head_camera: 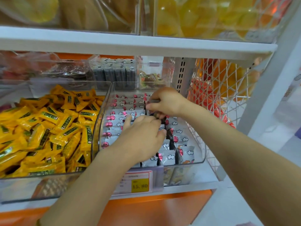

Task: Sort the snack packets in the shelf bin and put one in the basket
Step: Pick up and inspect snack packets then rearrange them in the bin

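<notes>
Sorting is under way. The right hand (166,101) pinches one packet (154,101). The left hand (141,132) lies flat on the snack packets (117,118) just below that grip. Basket transfer is judged not yet done.

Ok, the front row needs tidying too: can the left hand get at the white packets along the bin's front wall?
Probably yes. The bin is open-topped, the left hand rests just behind the front white packets, nothing covers them, and the right hand is further back.
</notes>
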The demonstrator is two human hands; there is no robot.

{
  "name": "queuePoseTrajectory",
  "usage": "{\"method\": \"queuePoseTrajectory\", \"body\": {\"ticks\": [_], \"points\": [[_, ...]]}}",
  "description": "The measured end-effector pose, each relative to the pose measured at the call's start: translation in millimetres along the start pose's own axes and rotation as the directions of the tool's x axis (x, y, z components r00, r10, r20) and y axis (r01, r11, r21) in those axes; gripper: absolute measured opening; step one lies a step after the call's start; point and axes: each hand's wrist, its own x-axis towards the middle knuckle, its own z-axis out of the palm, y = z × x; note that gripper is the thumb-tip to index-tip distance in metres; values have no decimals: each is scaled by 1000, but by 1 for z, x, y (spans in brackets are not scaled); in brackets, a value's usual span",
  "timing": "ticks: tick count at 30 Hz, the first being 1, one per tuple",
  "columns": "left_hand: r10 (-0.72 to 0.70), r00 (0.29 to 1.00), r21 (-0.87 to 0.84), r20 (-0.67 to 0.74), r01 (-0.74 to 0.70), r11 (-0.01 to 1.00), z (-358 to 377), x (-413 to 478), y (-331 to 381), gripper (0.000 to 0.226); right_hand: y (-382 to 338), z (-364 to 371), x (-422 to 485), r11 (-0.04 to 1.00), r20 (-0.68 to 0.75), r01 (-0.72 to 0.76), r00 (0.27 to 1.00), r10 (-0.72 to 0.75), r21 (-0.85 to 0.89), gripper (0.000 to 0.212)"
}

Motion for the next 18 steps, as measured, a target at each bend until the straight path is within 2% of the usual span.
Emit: {"method": "queuePoseTrajectory", "body": {"ticks": [3, 7, 10, 12, 18], "points": [[14, 1000, -26, -3, -14, 1000, -3, -3, 0, 44, 0, -1, 0, 985, 8, 55, 998, -55, -166, 26], [53, 998, -67, -20, -55, 996, -3, -10, -1, 40, 1, 1, -1, 963, -84, 113, 987, -137, -245, 22], [55, 996, -122, -72, -63, 991, -5, -13, -1, 37, 3, 7, 1, 932, 54, 121, 993, -109, -341, 19], [55, 994, -154, -95, -70, 986, -9, -13, -2, 35, 5, 7, 3, 932, 101, 109, 992, -79, -345, 22], [-11, 988, -156, -152, -13, 988, -22, -18, -10, 30, 1, -7, 14, 963, 46, 25, 999, -13, -270, 35]]}}
